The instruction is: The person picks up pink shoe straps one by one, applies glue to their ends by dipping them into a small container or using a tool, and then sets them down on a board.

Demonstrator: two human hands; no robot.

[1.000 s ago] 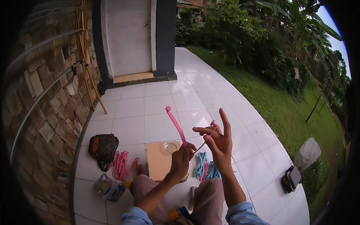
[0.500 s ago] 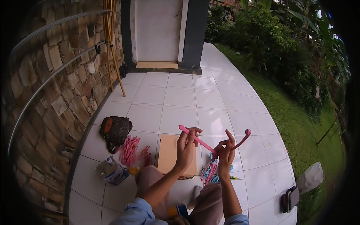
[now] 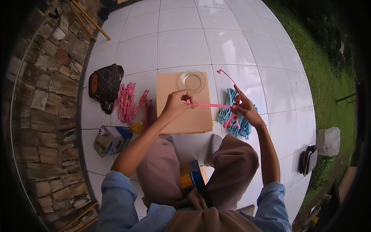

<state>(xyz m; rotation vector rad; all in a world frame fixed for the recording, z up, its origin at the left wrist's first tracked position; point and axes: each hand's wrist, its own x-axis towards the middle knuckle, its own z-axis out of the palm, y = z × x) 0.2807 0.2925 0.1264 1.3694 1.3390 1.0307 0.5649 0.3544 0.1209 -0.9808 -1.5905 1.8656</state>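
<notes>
A pink flip-flop strap (image 3: 212,105) with knobbed ends is stretched nearly level between my hands. My left hand (image 3: 176,107), closed, pinches it near one round end. My right hand (image 3: 247,112) is closed around its middle, and the thin other arm curves up past my fingers to a small knob. Below sits a box with a tan cardboard top (image 3: 170,85), bearing a clear glass dish (image 3: 180,82). Under and beside my right hand lies a pile of light blue straps (image 3: 242,129) with some pink ones. More pink straps (image 3: 125,102) are heaped left of the box.
A brown patterned bag (image 3: 110,81) and a metal can (image 3: 112,141) stand at the left, near the stone wall (image 3: 46,127). A yellow-and-blue container (image 3: 192,176) sits between my legs. At the right are dark flat objects (image 3: 308,160) and a whitish sack (image 3: 328,141) by the grass.
My view has tilted down. The strap has swung from slanting to nearly level, with both hands still on it. The glass dish has come into sight.
</notes>
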